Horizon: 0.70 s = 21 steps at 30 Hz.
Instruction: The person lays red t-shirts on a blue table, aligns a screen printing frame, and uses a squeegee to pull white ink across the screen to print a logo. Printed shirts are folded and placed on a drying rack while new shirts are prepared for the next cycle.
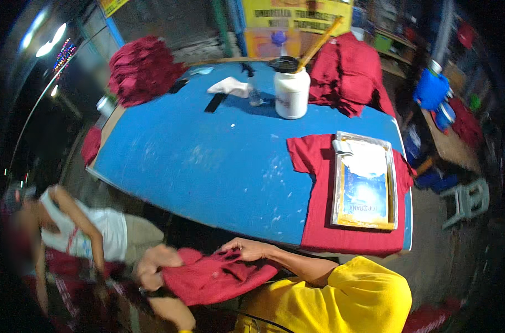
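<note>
A dark red T-shirt is bunched between my two hands, off the near edge of the blue table. My right hand is closed on its upper edge. My left hand, somewhat blurred, grips the other end of the cloth. At the table's right side another red T-shirt lies spread flat. A screen-printing frame rests on this shirt, with white ink on its mesh. A small squeegee leans at the frame's far left corner.
Piles of red cloth stand at the far left and far right. A white jar with a stick stands between them, near a white rag. A person in a white sleeveless shirt is at left, a plastic stool at right.
</note>
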Each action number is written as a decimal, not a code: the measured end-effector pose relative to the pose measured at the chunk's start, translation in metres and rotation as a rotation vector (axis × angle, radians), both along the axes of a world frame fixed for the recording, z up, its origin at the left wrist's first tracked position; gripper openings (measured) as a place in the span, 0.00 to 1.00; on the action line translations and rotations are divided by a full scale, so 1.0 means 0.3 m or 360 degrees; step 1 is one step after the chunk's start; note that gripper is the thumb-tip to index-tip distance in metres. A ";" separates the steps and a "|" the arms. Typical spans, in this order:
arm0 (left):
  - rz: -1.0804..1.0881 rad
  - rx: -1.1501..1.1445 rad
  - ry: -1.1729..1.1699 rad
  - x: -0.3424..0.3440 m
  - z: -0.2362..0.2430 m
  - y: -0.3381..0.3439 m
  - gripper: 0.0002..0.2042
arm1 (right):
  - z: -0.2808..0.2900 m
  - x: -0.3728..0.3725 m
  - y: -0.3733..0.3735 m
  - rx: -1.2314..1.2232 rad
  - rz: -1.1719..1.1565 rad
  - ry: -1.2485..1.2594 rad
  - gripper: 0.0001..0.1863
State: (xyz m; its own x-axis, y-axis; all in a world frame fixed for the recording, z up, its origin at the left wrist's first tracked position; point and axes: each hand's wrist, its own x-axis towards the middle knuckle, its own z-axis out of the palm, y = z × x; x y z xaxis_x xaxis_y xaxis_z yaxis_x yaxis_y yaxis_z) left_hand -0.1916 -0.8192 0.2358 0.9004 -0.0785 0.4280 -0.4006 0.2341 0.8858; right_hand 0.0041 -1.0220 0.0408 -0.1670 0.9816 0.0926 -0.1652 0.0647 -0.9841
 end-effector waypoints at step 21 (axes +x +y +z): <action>0.0180 0.1050 0.0553 -0.034 0.233 0.585 0.13 | 0.086 -0.221 -0.021 -0.0462 -0.2034 -0.0395 0.14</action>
State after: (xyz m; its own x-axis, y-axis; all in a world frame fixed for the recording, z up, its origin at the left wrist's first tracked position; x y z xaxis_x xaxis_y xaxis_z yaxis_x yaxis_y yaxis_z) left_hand -0.2019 -0.6437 0.3058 0.9928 -0.1189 0.0141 -0.0626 -0.4152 0.9076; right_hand -0.0622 -1.0283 0.0665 0.8975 0.4388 -0.0437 0.0384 -0.1766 -0.9835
